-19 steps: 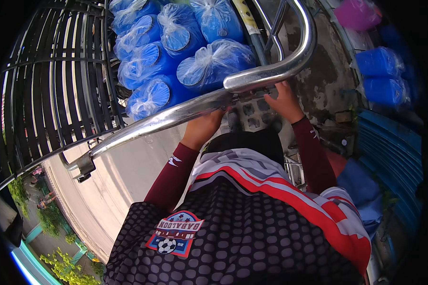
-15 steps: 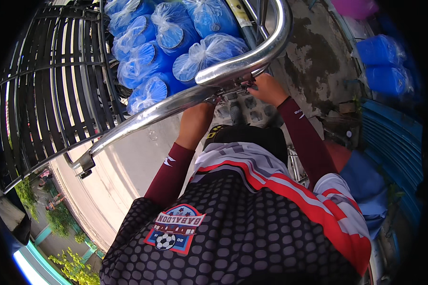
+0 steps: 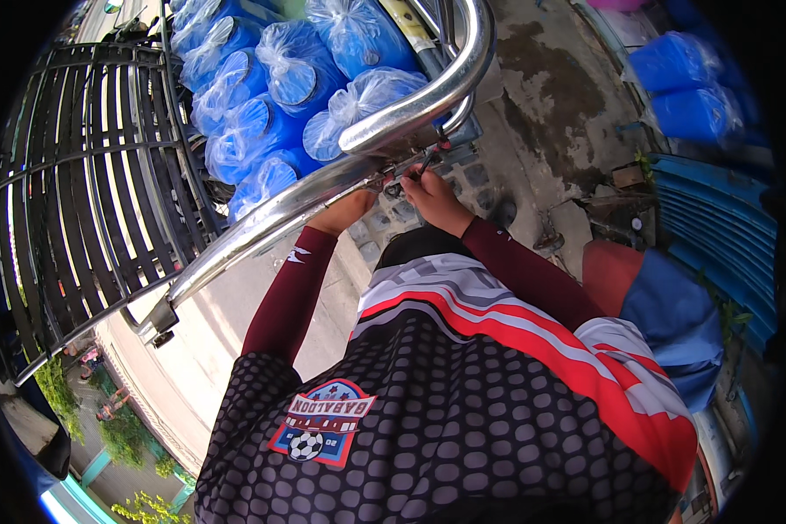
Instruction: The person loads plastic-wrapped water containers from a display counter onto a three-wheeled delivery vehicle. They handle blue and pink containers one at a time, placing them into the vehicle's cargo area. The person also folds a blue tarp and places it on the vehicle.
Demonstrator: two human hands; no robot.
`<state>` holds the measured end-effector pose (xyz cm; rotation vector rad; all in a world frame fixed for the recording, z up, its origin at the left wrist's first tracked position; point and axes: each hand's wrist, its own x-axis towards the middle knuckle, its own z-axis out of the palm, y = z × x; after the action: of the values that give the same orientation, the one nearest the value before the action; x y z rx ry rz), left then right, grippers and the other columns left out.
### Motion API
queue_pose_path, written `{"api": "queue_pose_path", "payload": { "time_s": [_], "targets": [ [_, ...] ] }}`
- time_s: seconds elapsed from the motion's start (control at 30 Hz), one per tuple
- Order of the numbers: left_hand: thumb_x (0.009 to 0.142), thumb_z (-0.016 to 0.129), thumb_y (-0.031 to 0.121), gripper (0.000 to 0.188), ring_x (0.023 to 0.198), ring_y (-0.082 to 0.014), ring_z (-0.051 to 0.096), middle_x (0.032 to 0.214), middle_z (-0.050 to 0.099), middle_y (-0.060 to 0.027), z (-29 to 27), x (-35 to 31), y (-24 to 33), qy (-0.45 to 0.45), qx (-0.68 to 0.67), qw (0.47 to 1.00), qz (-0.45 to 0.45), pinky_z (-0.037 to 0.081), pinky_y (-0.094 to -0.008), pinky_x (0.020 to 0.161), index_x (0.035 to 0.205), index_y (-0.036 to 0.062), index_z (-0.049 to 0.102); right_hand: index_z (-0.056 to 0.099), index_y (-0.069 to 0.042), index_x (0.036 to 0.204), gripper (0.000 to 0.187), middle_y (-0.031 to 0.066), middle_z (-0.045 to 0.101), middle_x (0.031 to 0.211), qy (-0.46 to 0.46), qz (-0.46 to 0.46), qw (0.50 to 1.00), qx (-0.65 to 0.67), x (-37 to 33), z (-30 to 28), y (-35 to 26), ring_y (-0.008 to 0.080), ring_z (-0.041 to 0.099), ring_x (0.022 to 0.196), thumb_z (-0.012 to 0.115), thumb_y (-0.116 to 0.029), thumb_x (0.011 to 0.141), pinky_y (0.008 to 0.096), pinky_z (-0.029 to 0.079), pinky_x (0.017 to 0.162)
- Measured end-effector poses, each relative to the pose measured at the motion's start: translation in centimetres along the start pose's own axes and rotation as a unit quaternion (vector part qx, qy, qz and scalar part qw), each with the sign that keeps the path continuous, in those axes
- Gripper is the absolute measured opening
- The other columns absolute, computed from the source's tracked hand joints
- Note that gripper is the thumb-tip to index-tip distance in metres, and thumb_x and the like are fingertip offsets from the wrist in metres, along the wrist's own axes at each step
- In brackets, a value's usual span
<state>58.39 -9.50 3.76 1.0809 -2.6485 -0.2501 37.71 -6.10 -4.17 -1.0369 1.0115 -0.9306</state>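
Note:
A chrome tube rail (image 3: 293, 192) runs across in front of me and curls back on itself at its right end. Below that bend, my right hand (image 3: 437, 203) is closed, its fingertips pinching a small dark metal piece (image 3: 395, 186) under the rail. Against the underside of the same rail rests my left hand (image 3: 345, 212), curled, just left of that piece. Its fingertips are partly hidden, and what they grip does not show. Past the rail stand several blue water jugs (image 3: 301, 74), their tops wrapped in clear plastic.
Black slatted bars (image 3: 87, 175) form a side panel at the left. More blue wrapped jugs (image 3: 694, 118) stand at the far right, above a blue corrugated sheet (image 3: 716, 236). A blue cloth (image 3: 672, 306) lies by my right side. Wet concrete (image 3: 550, 105) stretches beyond the rail's end.
My right hand has moved left and down, from beside the rail's bend to close by my left hand. The left hand has turned slightly. The view has shifted a little.

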Motion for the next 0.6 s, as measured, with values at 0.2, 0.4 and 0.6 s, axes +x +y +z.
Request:
{"api": "queue_pose_path", "payload": {
  "time_s": [0.2, 0.4, 0.6],
  "targets": [
    [0.098, 0.063, 0.027, 0.031, 0.100, -0.0386, 0.065, 0.112, 0.069, -0.0203, -0.5, 0.6, 1.1, -0.014, -0.048, 0.995, -0.088, 0.051, -0.0431, 0.083, 0.118, 0.0044, 0.068, 0.050, -0.005, 0.098, 0.017, 0.0001, 0.050, 0.075, 0.084, 0.027, 0.989, 0.119, 0.3, 1.1, -1.0, 0.0090, 0.050, 0.062, 0.055, -0.020, 0.103, 0.0266, 0.041, 0.057],
    [0.094, 0.068, 0.027, 0.031, 0.100, -0.0409, 0.066, 0.108, 0.069, -0.0217, 1.2, -3.0, 1.9, 0.090, -0.074, 0.972, -0.203, 0.051, -0.0455, 0.084, 0.114, 0.0025, 0.067, 0.049, -0.005, 0.134, 0.054, 0.0066, 0.064, 0.108, 0.104, 0.112, 0.988, -0.015, -2.1, -8.1, 0.3, 0.0134, 0.066, 0.091, 0.065, -0.040, 0.095, 0.0262, 0.048, 0.068],
    [0.093, 0.061, 0.014, 0.019, 0.059, -0.0344, 0.057, 0.068, 0.058, -0.0148, 2.0, -1.2, 9.3, 0.072, -0.297, 0.936, -0.172, 0.042, -0.0428, 0.055, 0.079, 0.0022, 0.059, 0.058, -0.010, 0.122, 0.041, 0.0092, 0.068, 0.107, 0.368, 0.351, 0.861, -0.010, -18.1, -27.8, 16.1, 0.0209, 0.067, 0.078, 0.061, -0.037, 0.092, 0.0357, 0.049, 0.058]
  ]
}}
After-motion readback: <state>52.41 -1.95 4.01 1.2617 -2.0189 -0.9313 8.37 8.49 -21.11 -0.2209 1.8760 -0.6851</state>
